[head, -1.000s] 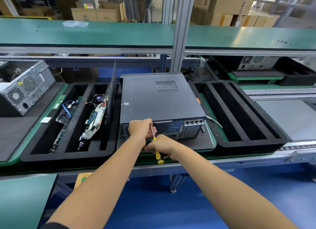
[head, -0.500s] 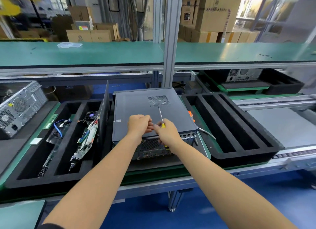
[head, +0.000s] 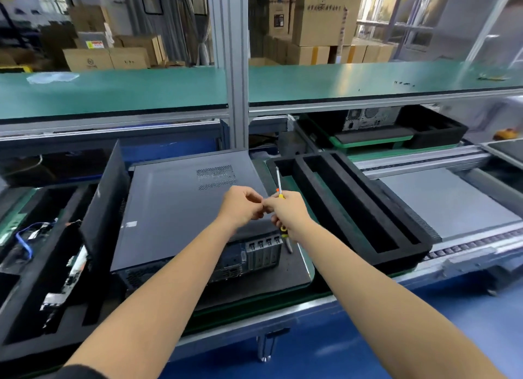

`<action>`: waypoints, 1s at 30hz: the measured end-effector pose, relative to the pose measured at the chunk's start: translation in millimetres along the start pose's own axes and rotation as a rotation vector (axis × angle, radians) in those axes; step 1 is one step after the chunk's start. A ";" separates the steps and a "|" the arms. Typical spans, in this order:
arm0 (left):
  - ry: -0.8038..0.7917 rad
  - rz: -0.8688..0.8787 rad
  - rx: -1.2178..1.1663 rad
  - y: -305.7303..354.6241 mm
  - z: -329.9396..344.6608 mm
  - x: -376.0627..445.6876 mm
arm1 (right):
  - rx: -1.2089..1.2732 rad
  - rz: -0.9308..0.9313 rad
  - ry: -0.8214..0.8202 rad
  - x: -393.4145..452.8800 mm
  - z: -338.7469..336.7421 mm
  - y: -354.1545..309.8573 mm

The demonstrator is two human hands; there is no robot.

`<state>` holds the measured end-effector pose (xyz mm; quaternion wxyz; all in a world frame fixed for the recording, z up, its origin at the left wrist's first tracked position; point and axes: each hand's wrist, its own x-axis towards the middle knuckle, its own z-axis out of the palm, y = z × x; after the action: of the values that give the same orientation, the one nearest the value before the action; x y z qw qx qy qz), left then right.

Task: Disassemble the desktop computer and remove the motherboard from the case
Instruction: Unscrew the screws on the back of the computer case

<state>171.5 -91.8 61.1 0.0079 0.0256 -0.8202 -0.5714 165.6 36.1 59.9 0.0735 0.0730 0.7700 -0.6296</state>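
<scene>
Black foam tray with long slots (head: 356,206), right of centre; stacked brown cardboard boxes (head: 319,19) behind; green-topped upper shelf (head: 141,92); vertical grey aluminium post (head: 230,67).

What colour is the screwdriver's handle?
Yellow, with some black; the screwdriver is in the right hand, head view.

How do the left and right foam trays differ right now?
The left foam tray holds circuit boards and a blue cable in its slots; the right foam tray shows bare slots. A dark panel stands upright in the left tray, none in the right. Both are black slotted foam.
</scene>
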 end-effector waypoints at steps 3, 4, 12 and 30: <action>-0.032 0.039 0.126 10.4 37.3 34.3 | -0.034 0.030 0.005 32.3 -36.5 4.2; -0.044 0.056 0.175 14.9 51.3 45.2 | -0.074 0.024 0.014 43.8 -50.0 5.1; -0.158 0.079 0.479 28.5 148.7 104.9 | -0.588 -0.058 -0.023 122.2 -136.9 27.2; -0.188 -0.042 0.565 16.3 189.9 146.0 | -0.683 -0.013 -0.126 180.7 -155.3 55.7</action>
<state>17.2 84.3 8.2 -0.0873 -0.0093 -0.9432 -0.3203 -3.1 202.9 0.0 0.1372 0.0001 0.9306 -0.3393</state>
